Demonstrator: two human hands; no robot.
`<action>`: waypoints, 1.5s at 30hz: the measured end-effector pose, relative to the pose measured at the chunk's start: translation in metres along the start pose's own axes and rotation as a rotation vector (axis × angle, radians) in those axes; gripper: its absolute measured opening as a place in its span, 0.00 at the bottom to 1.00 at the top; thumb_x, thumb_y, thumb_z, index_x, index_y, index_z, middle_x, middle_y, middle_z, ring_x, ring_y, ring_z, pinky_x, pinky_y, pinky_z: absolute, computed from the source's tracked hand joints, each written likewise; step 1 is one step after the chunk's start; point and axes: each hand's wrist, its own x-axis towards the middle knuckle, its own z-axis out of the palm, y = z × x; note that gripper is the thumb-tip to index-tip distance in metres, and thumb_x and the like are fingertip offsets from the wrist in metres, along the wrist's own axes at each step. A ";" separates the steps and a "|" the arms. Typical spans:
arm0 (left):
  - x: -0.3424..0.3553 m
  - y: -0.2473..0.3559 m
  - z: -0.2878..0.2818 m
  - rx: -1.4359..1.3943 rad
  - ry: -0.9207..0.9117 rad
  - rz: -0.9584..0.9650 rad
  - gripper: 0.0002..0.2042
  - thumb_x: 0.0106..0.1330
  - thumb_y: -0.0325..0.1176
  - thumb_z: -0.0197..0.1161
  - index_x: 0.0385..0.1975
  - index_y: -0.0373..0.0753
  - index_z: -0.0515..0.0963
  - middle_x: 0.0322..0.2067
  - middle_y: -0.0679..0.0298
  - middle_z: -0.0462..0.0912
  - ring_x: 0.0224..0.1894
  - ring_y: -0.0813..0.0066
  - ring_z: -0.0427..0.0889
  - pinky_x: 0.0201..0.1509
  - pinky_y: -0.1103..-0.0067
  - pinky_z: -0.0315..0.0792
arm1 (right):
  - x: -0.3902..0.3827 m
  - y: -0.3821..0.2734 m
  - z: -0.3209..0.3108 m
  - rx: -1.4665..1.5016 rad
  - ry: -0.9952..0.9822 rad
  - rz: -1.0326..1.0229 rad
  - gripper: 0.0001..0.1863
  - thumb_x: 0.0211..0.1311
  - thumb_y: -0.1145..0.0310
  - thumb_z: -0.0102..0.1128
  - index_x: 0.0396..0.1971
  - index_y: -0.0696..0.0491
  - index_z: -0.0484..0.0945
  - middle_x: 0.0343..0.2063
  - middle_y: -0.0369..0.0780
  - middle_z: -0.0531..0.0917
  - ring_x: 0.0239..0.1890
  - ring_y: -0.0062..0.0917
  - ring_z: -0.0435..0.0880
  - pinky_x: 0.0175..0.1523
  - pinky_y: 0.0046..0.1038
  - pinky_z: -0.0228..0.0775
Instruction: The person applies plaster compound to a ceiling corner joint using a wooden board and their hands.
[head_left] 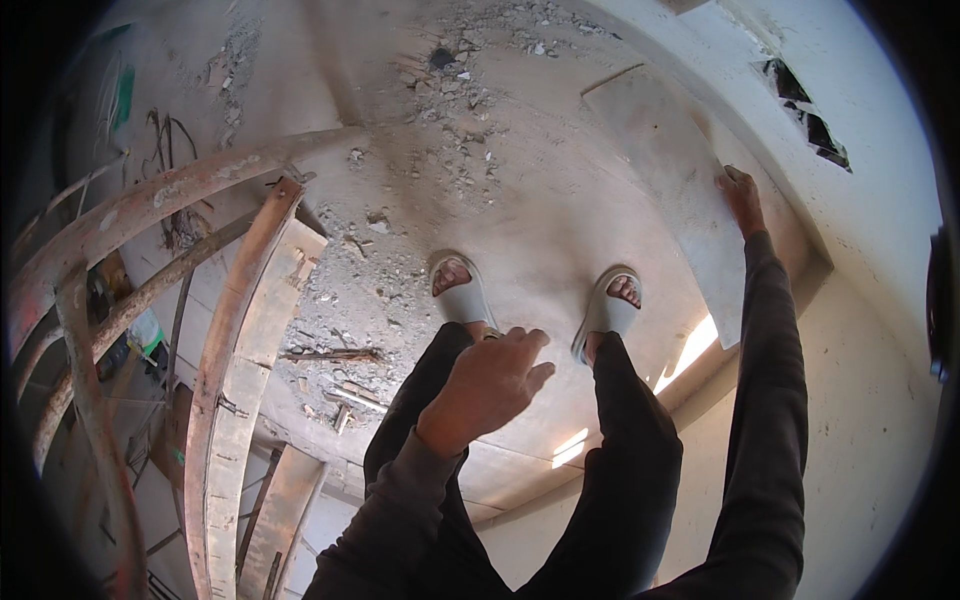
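My right hand (742,200) reaches far out to the right, its fingers closed on the edge of a long, flat, grey-beige board (668,150). The board slants along the floor close to the wall; whether its far edge is raised off the floor I cannot tell. Above my left knee hangs my left hand (488,385), holding nothing, with the thumb apart from loosely bent fingers. A ring-like band shows on one finger. My feet, in pale slides (605,315), stand apart on the dusty floor to the left of the board.
Rubble (455,120) and broken bits are strewn over the floor ahead and to the left. Rusty poles (180,190) and a wooden plank (250,380) stand along the left. The white wall (850,90) on the right has dark, broken openings (805,115).
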 end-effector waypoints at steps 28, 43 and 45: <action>0.002 -0.010 -0.022 -0.098 0.066 0.008 0.17 0.67 0.38 0.59 0.49 0.34 0.73 0.43 0.50 0.81 0.45 0.50 0.80 0.50 0.62 0.73 | 0.002 -0.057 0.023 -0.130 -0.052 -0.014 0.16 0.53 0.58 0.54 0.26 0.59 0.76 0.20 0.49 0.75 0.24 0.32 0.75 0.35 0.35 0.65; 0.012 -0.015 -0.017 -0.140 0.054 -0.069 0.18 0.67 0.40 0.58 0.50 0.34 0.74 0.45 0.48 0.80 0.49 0.49 0.79 0.53 0.62 0.71 | 0.076 -0.244 0.083 -0.035 -0.139 -0.198 0.19 0.53 0.57 0.60 0.38 0.57 0.83 0.31 0.50 0.85 0.36 0.40 0.84 0.45 0.36 0.72; 0.011 -0.014 -0.014 -0.149 0.069 -0.060 0.18 0.67 0.41 0.58 0.50 0.34 0.74 0.45 0.48 0.80 0.49 0.49 0.79 0.54 0.62 0.71 | 0.048 -0.217 0.055 0.026 -0.177 -0.145 0.19 0.49 0.58 0.62 0.36 0.58 0.82 0.29 0.51 0.84 0.33 0.40 0.84 0.42 0.35 0.72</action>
